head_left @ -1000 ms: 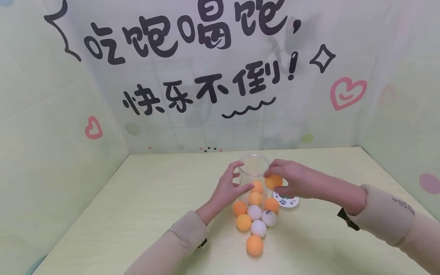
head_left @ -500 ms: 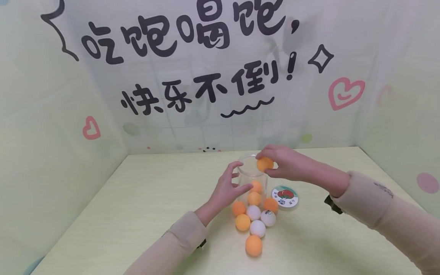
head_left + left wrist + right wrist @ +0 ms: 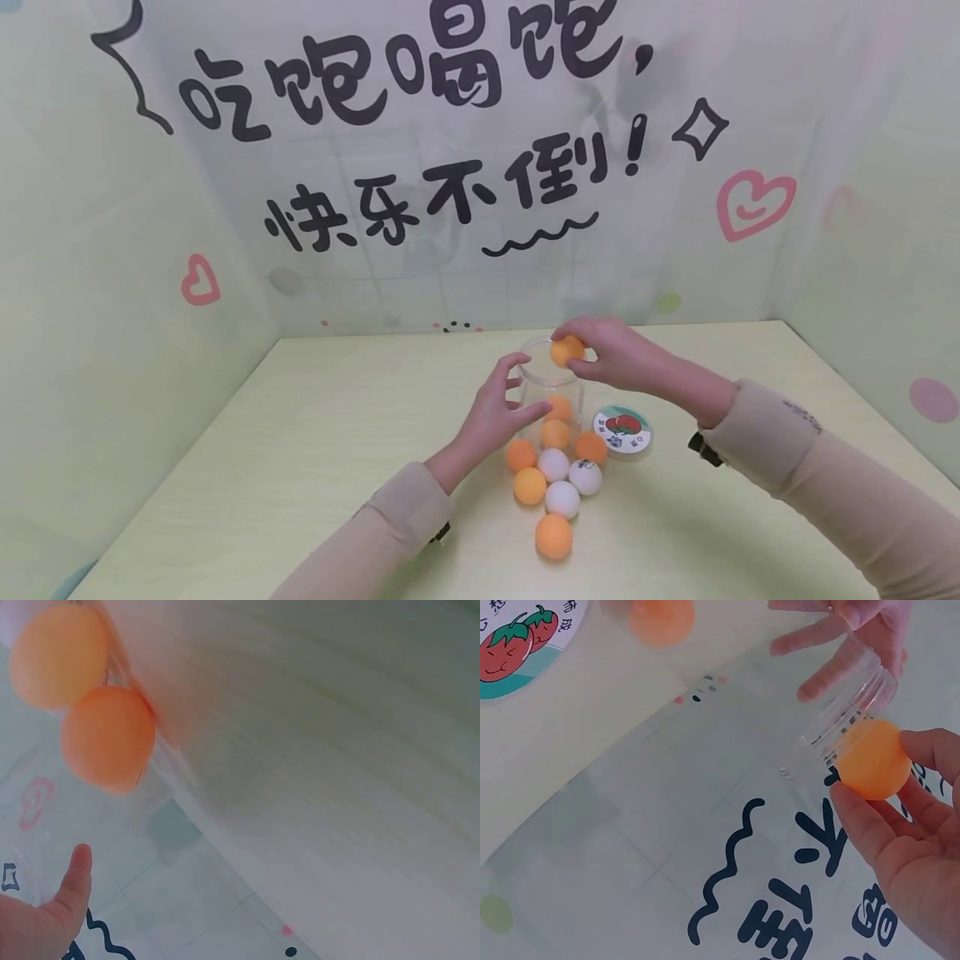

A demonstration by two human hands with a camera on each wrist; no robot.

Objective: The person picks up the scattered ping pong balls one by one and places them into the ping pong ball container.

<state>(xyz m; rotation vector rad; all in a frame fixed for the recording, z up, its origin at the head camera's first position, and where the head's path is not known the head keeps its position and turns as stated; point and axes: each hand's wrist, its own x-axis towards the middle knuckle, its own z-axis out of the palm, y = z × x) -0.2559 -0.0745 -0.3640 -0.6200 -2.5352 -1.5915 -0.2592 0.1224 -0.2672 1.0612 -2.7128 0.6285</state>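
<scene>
A clear jar stands on the table, and my left hand holds its left side, thumb across the front. An orange ping-pong ball shows through the jar wall. My right hand pinches another orange ping-pong ball between thumb and fingers, right at the jar's mouth. In front of the jar are several loose balls, among them a white ball and, nearest me, an orange ball. The left wrist view has two orange balls close up and part of my left hand.
Right of the jar a round lid with a strawberry picture lies flat on the pale table. A printed curtain hangs along the table's back edge and both sides.
My right hand has lifted the orange ball and carried it left, from beside the jar to over its mouth. The lid has come into fuller view. My left hand stays on the jar.
</scene>
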